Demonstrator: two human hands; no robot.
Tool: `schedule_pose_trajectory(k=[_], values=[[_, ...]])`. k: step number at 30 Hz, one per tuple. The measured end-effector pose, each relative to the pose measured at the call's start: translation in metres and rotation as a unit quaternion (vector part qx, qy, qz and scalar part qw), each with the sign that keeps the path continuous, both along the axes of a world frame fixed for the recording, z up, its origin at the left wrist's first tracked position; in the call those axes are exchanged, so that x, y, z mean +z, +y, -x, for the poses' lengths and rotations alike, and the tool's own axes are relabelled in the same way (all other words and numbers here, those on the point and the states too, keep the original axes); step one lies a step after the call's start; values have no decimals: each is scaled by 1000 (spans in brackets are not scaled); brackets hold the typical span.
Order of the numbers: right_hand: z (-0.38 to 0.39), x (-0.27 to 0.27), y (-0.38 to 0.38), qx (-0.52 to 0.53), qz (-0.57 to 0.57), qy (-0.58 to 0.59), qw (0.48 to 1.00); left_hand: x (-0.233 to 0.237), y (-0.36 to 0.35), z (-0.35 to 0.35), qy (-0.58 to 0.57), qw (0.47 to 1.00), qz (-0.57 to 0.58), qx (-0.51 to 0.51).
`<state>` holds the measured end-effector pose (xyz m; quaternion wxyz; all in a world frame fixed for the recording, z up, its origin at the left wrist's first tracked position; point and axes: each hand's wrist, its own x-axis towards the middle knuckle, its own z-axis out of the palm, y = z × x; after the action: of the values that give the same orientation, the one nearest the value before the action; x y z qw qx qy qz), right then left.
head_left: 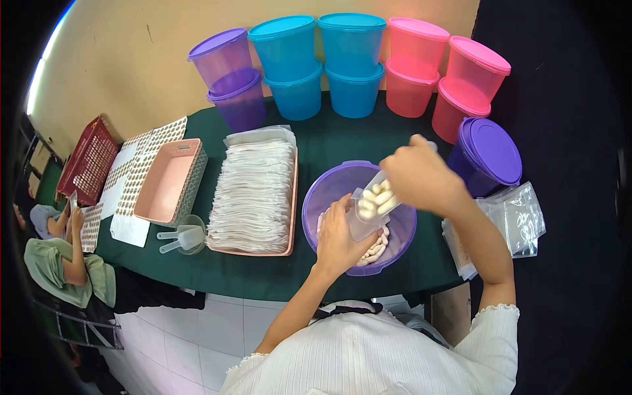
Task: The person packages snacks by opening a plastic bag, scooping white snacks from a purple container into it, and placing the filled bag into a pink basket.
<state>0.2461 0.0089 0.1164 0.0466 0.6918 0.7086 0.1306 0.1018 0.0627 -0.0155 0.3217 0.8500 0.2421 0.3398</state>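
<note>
A round purple translucent tub (311, 227) stands in front of me, with pale oblong pieces (376, 253) inside. Above it, my right hand (421, 174) is closed around a clear plastic scoop (374, 185) loaded with more of these pieces. My left hand (337, 234) grips a small clear plastic bag (362, 229) over the tub. The scoop's front end is at the bag's mouth, tilted down to the left. My fingers partly hide both the scoop's handle and the bag.
Stacked purple, blue and pink lidded tubs (286, 49) line the back. To the left stand a basket packed with white packets (253, 191), a pink basket (172, 178) and scoops (181, 238). Clear bags (513, 220) lie right. Another person (69, 266) works at far left.
</note>
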Motion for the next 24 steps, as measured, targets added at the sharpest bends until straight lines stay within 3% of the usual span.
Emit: schedule_pose_trajectory(k=[5, 8, 9, 11, 14, 16, 17, 19, 22, 24], values=[[48, -9, 13, 29, 83, -108, 990, 2, 0, 1, -7, 999, 31, -8], [41, 11, 14, -28, 95, -68, 993, 2, 0, 2, -16, 999, 31, -14], [34, 19, 11, -68, 73, -48, 994, 2, 0, 1, -43, 999, 8, 10], [18, 34, -3, -75, -73, -95, 990, 4, 1, 3, -85, 995, -23, 45], [-6, 35, 7, -165, 3, -58, 985, -2, 4, 3, -144, 985, -16, 89], [-5, 11, 12, -88, 109, -137, 981, -2, 4, 4, -162, 983, 2, 88], [0, -1, 16, -137, 162, 40, 977, -2, 3, 5, -175, 981, 16, 85], [2, -31, 26, -136, 315, 140, 929, -1, 3, 6, -190, 978, 32, 82], [0, -62, 41, -151, 398, 127, 896, -1, 3, 7, -201, 976, 46, 76], [-3, -78, 50, -127, 365, -21, 922, -2, 4, 6, -196, 977, 21, 76]])
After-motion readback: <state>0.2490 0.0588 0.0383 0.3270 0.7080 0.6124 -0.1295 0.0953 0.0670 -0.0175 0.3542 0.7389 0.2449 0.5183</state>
